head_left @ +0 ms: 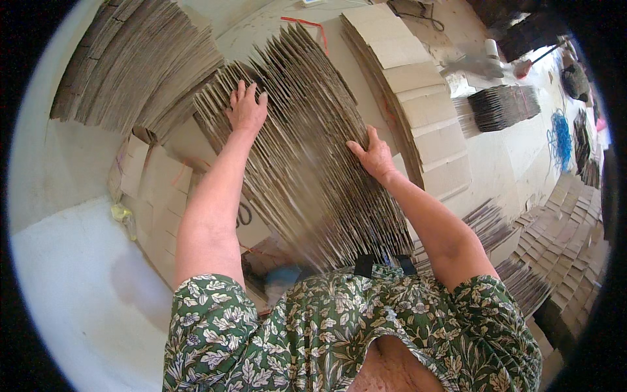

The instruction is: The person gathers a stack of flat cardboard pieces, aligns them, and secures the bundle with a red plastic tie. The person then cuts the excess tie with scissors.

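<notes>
Cardboard sheets, seemingly being evened, run beneath a far, spread left hand and wide-open right hand, probably needing balanced pressure next.

No text, label, brand, number or sign can be read in the head view (neither on the cardboard sheets nor on anything around them).

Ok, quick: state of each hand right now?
Left hand: open, fingers spread on the cardboard stack.
Right hand: open, thumb and forefinger apart, at the stack's right side.
</notes>
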Demonstrator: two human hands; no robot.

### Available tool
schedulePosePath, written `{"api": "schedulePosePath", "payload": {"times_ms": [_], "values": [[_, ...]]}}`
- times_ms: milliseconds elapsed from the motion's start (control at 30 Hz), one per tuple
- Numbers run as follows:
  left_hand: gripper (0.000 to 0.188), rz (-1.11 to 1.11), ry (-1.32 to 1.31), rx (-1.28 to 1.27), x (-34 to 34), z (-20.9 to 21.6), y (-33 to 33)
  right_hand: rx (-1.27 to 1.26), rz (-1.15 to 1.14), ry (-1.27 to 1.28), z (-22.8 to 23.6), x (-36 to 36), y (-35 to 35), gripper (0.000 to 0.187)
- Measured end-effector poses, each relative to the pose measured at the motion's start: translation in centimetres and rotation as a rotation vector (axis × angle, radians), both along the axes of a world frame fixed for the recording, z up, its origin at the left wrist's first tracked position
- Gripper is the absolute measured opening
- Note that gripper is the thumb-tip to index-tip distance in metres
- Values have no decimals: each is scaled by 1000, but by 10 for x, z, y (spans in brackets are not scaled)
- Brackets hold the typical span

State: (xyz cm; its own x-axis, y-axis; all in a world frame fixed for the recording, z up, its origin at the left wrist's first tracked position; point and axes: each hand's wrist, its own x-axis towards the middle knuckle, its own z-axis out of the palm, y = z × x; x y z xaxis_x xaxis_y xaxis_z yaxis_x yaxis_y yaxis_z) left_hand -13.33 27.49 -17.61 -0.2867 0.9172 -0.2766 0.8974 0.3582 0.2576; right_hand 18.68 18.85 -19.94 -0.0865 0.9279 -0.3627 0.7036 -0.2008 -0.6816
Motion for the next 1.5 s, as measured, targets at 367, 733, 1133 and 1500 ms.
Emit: {"api": "schedulePosePath", "payload": {"times_ms": [367, 733, 1133, 1500], "values": [[60, -127, 125, -23, 27, 15, 12, 1, -13, -26, -3, 1, 1, 72], [62, -10, 90, -17, 38, 5, 20, -23, -6, 7, -3, 1, 2, 80], [57, -134, 79, -67, 50, 9, 30, 14, 2, -6, -2, 1, 1, 79], [71, 11, 47, 31, 64, -1, 35, -59, 7, -27, 0, 2, 4, 84]]}}
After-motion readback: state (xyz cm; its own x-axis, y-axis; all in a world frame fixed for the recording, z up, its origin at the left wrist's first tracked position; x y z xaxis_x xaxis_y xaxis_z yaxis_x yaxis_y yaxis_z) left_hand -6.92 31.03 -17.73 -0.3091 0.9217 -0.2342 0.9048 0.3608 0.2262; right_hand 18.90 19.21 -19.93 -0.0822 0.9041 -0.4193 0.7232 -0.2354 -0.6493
